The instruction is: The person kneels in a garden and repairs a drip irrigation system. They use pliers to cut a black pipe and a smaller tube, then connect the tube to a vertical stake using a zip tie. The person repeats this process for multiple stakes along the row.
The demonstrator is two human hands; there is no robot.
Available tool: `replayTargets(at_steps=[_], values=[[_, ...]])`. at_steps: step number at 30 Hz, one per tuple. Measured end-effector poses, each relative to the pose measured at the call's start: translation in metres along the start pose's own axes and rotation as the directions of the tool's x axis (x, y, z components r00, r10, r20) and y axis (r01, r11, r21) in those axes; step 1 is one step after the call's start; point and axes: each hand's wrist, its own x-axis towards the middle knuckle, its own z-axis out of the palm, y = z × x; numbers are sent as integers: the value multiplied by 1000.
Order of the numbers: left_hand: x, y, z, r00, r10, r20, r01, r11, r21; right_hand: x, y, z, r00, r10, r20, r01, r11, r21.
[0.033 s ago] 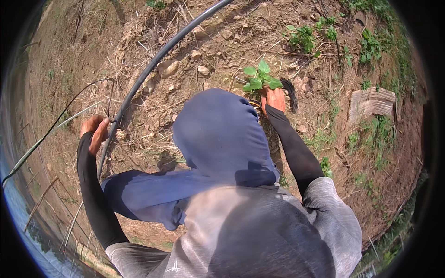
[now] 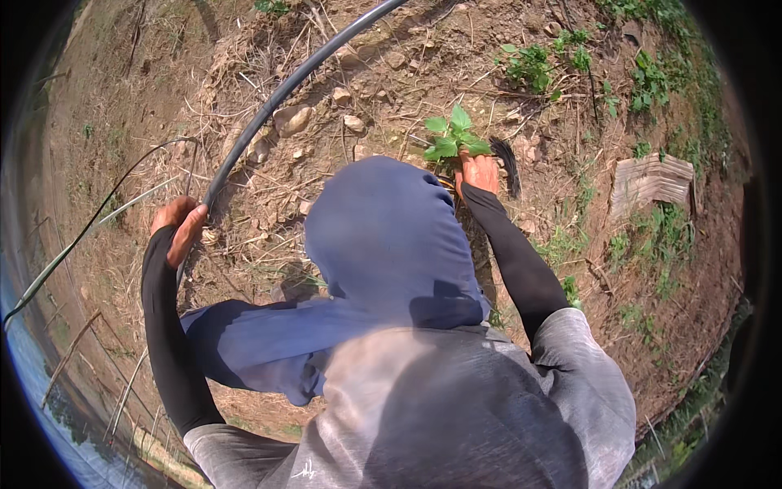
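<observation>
The black hose (image 2: 277, 96) already lies over the soil (image 2: 383, 122); no fastening shows. At its lower stretch, the left hand (image 2: 181, 224) bends its fingers narrowly, grip unclear. Right of the hose, the right hand (image 2: 479, 173) meets a leafy plant (image 2: 454, 145), hold hidden.

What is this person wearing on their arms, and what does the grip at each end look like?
Both arms wear plain, close-fitting black sleeves that run to about the wrists, below short, mottled grey shirt sleeves. The left grip and right grip are simply hands, with no gloves visible. I see no cables or markings on the arms.
</observation>
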Motion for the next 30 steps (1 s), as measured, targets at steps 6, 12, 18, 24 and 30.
replayTargets(at_steps=[6,12,18,24,30], values=[[54,53,103,937,238,255,-312,900,304,4,20,2,921,133,367,-177,980,88],[63,94,165,908,59,414,-210,920,331,-31,10,-17,950,182,253,-274,876,397],[69,95,211,842,126,524,-280,933,226,-33,-4,-6,931,120,345,-239,914,327],[74,65,277,798,138,586,375,647,-664,-29,20,48,605,116,787,-796,113,595],[86,80,342,736,458,499,658,-310,-686,4,-34,-23,734,-36,678,-567,518,641]])
